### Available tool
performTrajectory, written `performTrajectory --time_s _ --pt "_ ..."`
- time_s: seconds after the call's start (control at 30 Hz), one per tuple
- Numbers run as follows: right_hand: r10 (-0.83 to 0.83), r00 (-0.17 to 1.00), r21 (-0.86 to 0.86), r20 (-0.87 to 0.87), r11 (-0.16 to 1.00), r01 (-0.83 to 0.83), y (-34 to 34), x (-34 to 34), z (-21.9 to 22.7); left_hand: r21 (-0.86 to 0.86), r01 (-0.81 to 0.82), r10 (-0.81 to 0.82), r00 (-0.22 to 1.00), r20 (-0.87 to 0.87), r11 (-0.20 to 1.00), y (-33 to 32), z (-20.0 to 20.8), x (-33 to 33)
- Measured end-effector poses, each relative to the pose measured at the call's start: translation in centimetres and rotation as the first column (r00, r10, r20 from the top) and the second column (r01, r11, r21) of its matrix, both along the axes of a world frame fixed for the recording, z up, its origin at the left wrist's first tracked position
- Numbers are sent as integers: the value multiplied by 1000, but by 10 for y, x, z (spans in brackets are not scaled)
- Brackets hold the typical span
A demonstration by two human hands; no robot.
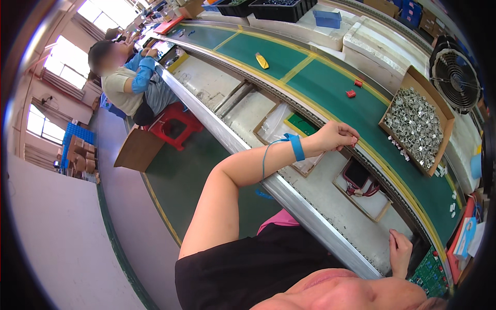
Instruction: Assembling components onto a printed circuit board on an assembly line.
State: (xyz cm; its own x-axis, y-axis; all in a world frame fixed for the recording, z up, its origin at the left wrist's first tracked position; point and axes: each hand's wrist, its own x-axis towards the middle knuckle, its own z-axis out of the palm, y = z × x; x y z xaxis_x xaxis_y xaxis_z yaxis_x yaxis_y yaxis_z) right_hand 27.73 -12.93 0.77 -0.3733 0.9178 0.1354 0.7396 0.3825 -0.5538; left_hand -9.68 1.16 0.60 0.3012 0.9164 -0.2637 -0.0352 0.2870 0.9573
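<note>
My left hand (336, 136), with a blue wrist strap (296, 148) round its wrist, reaches over the near edge of the green conveyor belt. Its thumb and fingers are pinched; a small reddish bit shows at the tips, too small to name. Beyond it, two small red parts (351, 93) lie on the belt (330, 77). Lower right, my right hand (400, 253) is beside the near rail, its fingers loosely bent and apart, nothing visible in them. Close to it is a green circuit board (430, 274), partly cut off by the view's rim.
A cardboard box (385, 124) of small metal parts stands across the belt, loose white pieces (453, 206) near it. A yellow tool (262, 61) lies farther up. Under the belt edge sits a tray (381, 211) with red leads. A fan (454, 77) stands far right; a co-worker (121, 82) sits left.
</note>
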Motion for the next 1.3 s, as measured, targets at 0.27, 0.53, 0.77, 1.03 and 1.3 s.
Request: performTrajectory --time_s 0.27,0.53,0.77,1.03,1.3 --pt "-4 1000 -13 8 1000 4 2 -1 0 11 16 -16 1000 -7 1000 4 -2 -2" --pt "-11 1000 -28 12 1000 12 2 -1 -1 35 58 -56 997 -51 998 4 0 -3" --pt "-16 1000 -47 10 999 16 2 -2 -1 47 58 -55 997 -61 997 5 -3 -4" --pt "-29 999 -62 32 998 31 -1 1 -2 48 67 -64 995 -74 997 3 -2 0" --pt "15 999 -12 46 1000 -14 6 -3 2 59 52 -45 993 -113 997 1 5 -3"
